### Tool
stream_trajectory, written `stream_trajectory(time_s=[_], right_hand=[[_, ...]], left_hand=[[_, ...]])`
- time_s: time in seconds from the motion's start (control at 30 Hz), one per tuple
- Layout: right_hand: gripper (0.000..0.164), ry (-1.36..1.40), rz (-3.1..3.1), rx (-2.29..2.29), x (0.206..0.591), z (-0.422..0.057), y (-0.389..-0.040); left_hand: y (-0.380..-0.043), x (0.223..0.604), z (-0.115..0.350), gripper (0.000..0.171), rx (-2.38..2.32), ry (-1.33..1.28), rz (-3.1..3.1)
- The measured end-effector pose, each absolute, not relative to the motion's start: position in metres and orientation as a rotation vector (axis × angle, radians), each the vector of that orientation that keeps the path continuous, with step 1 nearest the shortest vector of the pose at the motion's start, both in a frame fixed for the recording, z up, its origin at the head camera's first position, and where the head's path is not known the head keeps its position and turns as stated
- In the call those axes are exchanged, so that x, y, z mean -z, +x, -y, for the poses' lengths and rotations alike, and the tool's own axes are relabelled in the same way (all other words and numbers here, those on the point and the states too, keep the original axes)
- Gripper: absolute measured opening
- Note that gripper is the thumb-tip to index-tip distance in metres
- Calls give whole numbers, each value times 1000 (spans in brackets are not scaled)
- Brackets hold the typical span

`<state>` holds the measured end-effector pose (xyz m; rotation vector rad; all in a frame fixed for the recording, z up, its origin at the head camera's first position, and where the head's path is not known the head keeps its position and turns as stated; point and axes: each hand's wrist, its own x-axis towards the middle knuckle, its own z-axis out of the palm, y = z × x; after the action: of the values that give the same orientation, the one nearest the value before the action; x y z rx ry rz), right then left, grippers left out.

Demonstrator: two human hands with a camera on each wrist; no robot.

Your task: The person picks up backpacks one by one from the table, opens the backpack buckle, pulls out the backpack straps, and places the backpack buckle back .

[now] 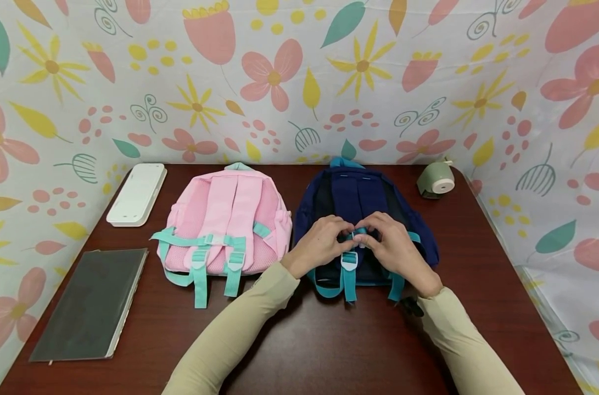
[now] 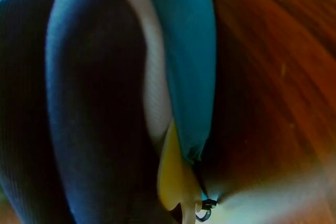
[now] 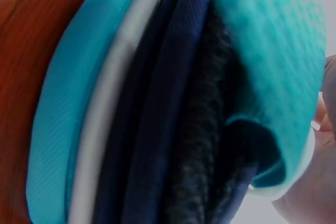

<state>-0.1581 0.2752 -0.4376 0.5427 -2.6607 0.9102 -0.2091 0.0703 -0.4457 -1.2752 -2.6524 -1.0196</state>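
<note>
A navy backpack (image 1: 316, 192) with teal straps lies with its shoulder straps facing up, on the right half of the table. Over its middle, my left hand (image 1: 319, 244) and right hand (image 1: 395, 247) meet, thumbs and fingertips pinching the teal chest strap (image 1: 360, 231) where a small whitish buckle piece shows. The fingers hide most of that buckle. Just below hangs a teal strap end with a white adjuster (image 1: 349, 261). The right wrist view has a teal webbing strap (image 3: 278, 51) up close, with part of the right hand (image 3: 315, 182) behind it.
Left of the navy backpack lies a pink backpack (image 1: 274, 208) with mint straps, its chest strap joined across. A white box-like device (image 1: 137, 195) and a dark notebook (image 1: 89, 307) lie at the left. A green pencil sharpener (image 1: 435, 178) stands at the back right, near the flowered cloth (image 1: 289, 131).
</note>
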Motion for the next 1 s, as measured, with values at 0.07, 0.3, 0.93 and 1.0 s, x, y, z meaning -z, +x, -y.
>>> stream_trajectory(time_s=[0.07, 0.3, 0.93, 1.0], right_hand=[[12, 528, 2653, -932, 438, -275, -158], [11, 476, 2653, -1014, 439, -276, -158], [16, 507, 2640, -960, 440, -275, -157], [16, 497, 2638, -966, 440, -275, -156]], left_hand=[[-209, 446, -70, 29, 1035, -1276, 2653], [-211, 445, -71, 31, 1060, -1275, 2666], [-208, 444, -71, 29, 1011, -1286, 2657], [-208, 444, -71, 30, 1017, -1284, 2661]])
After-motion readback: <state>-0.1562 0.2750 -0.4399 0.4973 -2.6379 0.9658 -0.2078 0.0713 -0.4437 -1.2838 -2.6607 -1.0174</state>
